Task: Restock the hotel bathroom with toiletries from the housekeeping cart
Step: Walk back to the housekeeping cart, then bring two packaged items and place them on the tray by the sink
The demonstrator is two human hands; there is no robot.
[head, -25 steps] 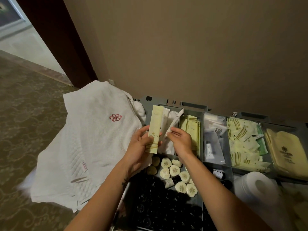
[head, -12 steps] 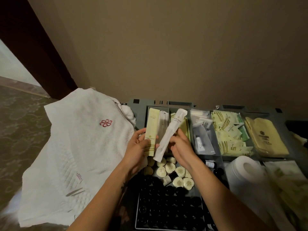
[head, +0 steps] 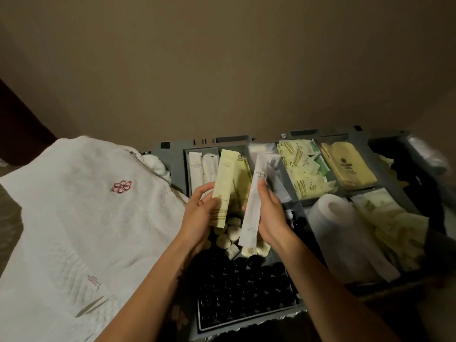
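change: right hand (head: pixel 269 215) has lifted long white paper sachet (head: pixel 254 203) from grey plastic cart tray (head: pixel 172 156) beyond both hands; grips it upright | left hand (head: pixel 199 213) pinches long pale-yellow sachet (head: pixel 223 183) alongside | task: two toiletries collected, probably more to pick

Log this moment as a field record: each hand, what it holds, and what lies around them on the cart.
left hand: grips pale green packet
right hand: grips white packet
under the hands: round wrapped soaps, then dark bottle tops
right of the hands: toilet roll
container: grey cart tray, in compartments
left of tray: white towel with red emblem
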